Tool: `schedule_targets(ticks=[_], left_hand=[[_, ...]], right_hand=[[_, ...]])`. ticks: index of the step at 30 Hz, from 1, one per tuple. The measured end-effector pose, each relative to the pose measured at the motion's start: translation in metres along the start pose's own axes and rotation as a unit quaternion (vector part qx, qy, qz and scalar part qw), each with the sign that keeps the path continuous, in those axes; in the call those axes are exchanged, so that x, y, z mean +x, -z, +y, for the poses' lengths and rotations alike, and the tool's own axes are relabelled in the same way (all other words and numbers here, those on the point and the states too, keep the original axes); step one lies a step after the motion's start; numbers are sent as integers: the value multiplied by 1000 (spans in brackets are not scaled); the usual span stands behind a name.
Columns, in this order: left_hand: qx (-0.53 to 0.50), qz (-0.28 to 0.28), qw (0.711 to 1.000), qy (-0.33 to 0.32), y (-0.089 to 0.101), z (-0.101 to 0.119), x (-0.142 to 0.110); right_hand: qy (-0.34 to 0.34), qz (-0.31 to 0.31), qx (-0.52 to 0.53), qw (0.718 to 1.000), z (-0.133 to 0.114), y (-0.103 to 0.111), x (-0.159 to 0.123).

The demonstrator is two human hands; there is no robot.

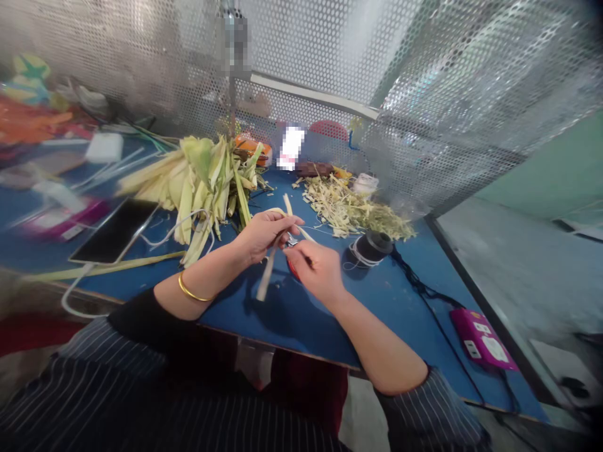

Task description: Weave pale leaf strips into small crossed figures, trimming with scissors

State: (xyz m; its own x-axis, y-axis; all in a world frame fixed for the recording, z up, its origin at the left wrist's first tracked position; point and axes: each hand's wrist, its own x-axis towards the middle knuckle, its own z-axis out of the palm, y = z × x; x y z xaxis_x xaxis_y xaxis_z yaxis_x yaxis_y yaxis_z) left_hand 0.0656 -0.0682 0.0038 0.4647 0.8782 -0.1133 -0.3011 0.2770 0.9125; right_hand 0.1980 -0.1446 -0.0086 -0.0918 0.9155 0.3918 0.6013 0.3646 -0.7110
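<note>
Over the middle of the blue table (pixel 391 307), my left hand (pixel 266 233) is closed on pale strips of corn husk (pixel 264 282). One folded end hangs below the fingers, while other ends stick out above. My right hand (pixel 316 267) grips a small tool with red handles (pixel 293 270) and a shiny metal head (pixel 292 240). The head meets the husk right beside my left fingertips. Whether it is scissors or pliers I cannot tell. A black spool (pixel 372 245) wound with white thread stands to the right of my right hand.
A heap of corn husks (pixel 202 176) lies at the left, shredded scraps (pixel 339 201) at the back right. A phone (pixel 115 232) with a white cable is at left. A purple power strip (pixel 483 339) sits near the right edge. Perforated metal sheeting (pixel 320 44) closes the back.
</note>
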Motion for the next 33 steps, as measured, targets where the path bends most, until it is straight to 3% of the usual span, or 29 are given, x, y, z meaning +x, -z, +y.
schedule_targets(ticks=[2, 4, 6, 9, 11, 13, 16, 19, 21, 23, 25, 28, 31, 33], left_hand=[[68, -18, 997, -12, -1, 3, -4], [124, -57, 991, 10, -3, 5, -8], [151, -110, 981, 44, -5, 5, -12], [160, -153, 973, 62, -7, 2, -14], [165, -155, 972, 62, -8, -1, -14], [161, -151, 973, 63, -8, -2, -12], [146, -143, 977, 62, -8, -4, -10], [149, -135, 978, 56, -8, -6, -9], [168, -131, 976, 50, -9, -7, -9], [207, -127, 969, 43, -11, -7, -11], [258, -122, 958, 40, -15, -6, -13], [308, -139, 940, 41, -19, -8, -15], [337, -170, 925, 53, -19, -15, -15], [331, -174, 925, 65, -18, -20, -13]], right_hand=[[-2, 127, -11, 992, -1, 11, 5], [-59, 167, 57, 983, 3, 18, 12], [-141, 108, 190, 966, 9, 21, 18], [-216, 21, 371, 903, 14, 21, 22], [-223, 23, 424, 877, 16, 19, 22], [-223, 42, 438, 870, 18, 18, 22], [-239, 52, 404, 881, 27, 14, 24], [-250, 60, 302, 918, 34, 15, 25], [-182, 141, 188, 955, 33, 20, 25], [-76, 213, 73, 971, 29, 27, 26], [-28, 185, 10, 982, 26, 32, 25], [-60, 63, 5, 996, 27, 29, 25], [-130, -16, 108, 985, 28, 20, 24], [-154, 3, 177, 972, 25, 17, 22]])
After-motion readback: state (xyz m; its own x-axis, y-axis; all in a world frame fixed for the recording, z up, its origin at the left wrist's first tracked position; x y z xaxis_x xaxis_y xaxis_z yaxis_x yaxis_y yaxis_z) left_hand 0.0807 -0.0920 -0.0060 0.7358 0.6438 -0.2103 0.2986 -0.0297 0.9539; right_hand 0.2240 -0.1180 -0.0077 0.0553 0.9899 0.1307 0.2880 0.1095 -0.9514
